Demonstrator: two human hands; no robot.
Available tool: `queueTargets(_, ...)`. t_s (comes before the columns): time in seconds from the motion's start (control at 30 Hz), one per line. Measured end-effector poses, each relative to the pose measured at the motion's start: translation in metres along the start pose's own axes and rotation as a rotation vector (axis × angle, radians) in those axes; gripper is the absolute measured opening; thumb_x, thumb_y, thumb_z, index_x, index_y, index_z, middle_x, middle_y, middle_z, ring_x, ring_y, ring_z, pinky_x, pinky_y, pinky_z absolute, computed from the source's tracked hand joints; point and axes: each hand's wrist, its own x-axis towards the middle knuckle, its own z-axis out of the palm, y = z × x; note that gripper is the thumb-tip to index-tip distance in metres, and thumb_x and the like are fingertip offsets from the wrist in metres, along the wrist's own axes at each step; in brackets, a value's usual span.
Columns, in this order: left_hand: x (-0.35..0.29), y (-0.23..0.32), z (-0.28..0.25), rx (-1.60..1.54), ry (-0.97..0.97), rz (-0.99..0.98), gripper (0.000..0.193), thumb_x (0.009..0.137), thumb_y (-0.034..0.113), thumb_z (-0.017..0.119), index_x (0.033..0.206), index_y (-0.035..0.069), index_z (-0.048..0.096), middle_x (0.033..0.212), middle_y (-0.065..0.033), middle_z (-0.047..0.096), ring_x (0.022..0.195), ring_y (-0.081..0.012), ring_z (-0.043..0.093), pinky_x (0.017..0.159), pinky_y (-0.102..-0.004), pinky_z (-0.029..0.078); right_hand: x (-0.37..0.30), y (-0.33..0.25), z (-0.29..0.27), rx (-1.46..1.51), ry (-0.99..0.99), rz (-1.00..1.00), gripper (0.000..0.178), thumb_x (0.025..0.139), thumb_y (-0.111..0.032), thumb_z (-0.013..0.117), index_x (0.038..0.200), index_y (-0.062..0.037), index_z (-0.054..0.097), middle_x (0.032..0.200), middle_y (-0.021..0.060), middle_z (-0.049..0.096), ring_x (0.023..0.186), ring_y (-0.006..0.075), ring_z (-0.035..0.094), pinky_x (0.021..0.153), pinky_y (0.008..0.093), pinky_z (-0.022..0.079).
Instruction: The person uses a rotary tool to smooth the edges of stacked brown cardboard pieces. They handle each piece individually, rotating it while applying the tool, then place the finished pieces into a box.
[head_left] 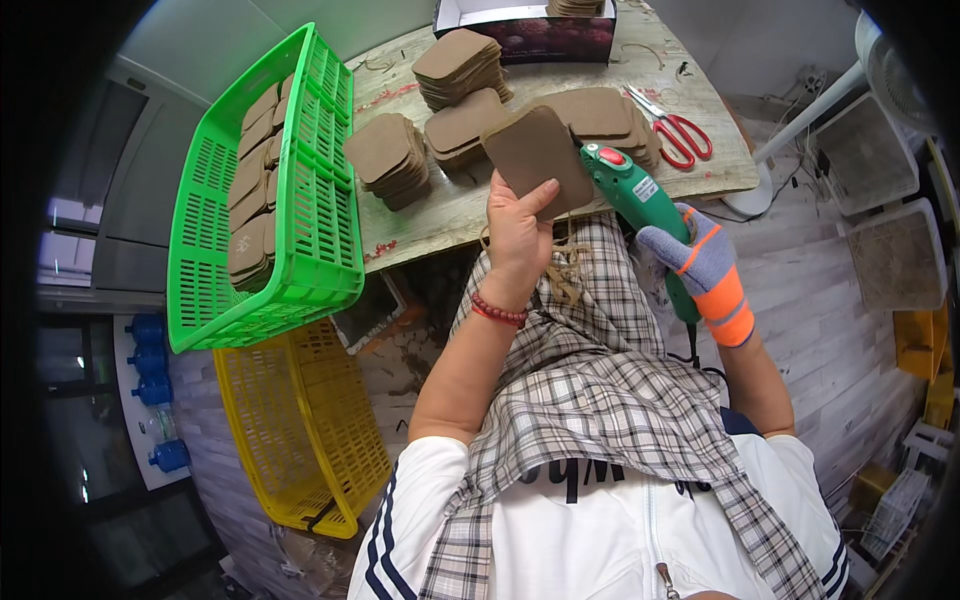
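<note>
Bare, with a red bead bracelet at the wrist, my left hand (522, 225) pinches a flat brown pad with rounded corners (540, 155), thumb on top. My right hand (705, 265), in a grey and orange glove, is closed around a green electric hand trimmer (640, 195) with a red button. The trimmer's head is at the pad's right edge; whether the two touch I cannot tell. Behind the held pad, stacks of similar brown pads stand on the table: a tall stack (460, 65), a left stack (385, 155), a middle stack (465, 125) and a right stack (600, 115).
Red-handled scissors (680, 140) lie on the worn wooden table (730, 165). An open box (530, 40) stands at its back. Left of the table, a green crate (330, 240) holds more pads, above a yellow crate (290, 440). A white fan (885, 70) stands right. Brown scraps hang over my checked apron (570, 400).
</note>
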Motion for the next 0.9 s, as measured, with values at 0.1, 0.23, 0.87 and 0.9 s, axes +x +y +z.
queueTargets(0.1, -0.008, -0.003, 0.000, 0.053, -0.029, -0.043, 0.041, 0.081, -0.013, 0.055, 0.117, 0.005, 0.048, 0.115, -0.0089, 0.058, 0.104, -0.0200, 0.059, 0.090, -0.0356, 0.051, 0.002, -0.003, -0.002, 0.063, 0.052, 0.007, 0.040, 0.077, -0.027, 0.076, 0.099, 0.0024, 0.059, 0.067, -0.0004, 0.059, 0.053, 0.0037, 0.050, 0.049, 0.0193, 0.041)
queueTargets(0.23, -0.011, 0.001, -0.008, 0.145, -0.079, -0.104, 0.045, 0.079, -0.015, 0.055, 0.119, 0.004, 0.048, 0.114, -0.0084, 0.059, 0.103, -0.0188, 0.059, 0.089, -0.0337, 0.051, 0.002, -0.004, -0.012, -0.037, 0.045, -0.040, 0.041, 0.076, -0.028, 0.076, 0.099, 0.0017, 0.060, 0.067, -0.0009, 0.059, 0.054, 0.0039, 0.050, 0.049, 0.0200, 0.041)
queueTargets(0.87, -0.003, 0.052, -0.036, 0.835, -0.383, -0.416, 0.039, 0.074, -0.011, 0.059, 0.111, 0.000, 0.054, 0.098, -0.0006, 0.058, 0.092, -0.0089, 0.054, 0.082, -0.0237, 0.045, -0.017, -0.003, -0.026, -0.219, -0.141, 0.009, 0.052, 0.072, -0.034, 0.079, 0.105, 0.0011, 0.061, 0.075, 0.0026, 0.062, 0.061, 0.0046, 0.055, 0.055, 0.0207, 0.045)
queueTargets(0.9, -0.004, 0.052, -0.035, 0.879, -0.388, -0.466, 0.048, 0.074, -0.012, 0.059, 0.120, 0.000, 0.051, 0.110, -0.0023, 0.058, 0.100, -0.0100, 0.054, 0.088, -0.0250, 0.045, -0.016, -0.004, -0.025, -0.227, -0.129, 0.007, 0.052, 0.072, -0.034, 0.079, 0.106, 0.0012, 0.060, 0.075, 0.0028, 0.062, 0.061, 0.0047, 0.055, 0.055, 0.0209, 0.046)
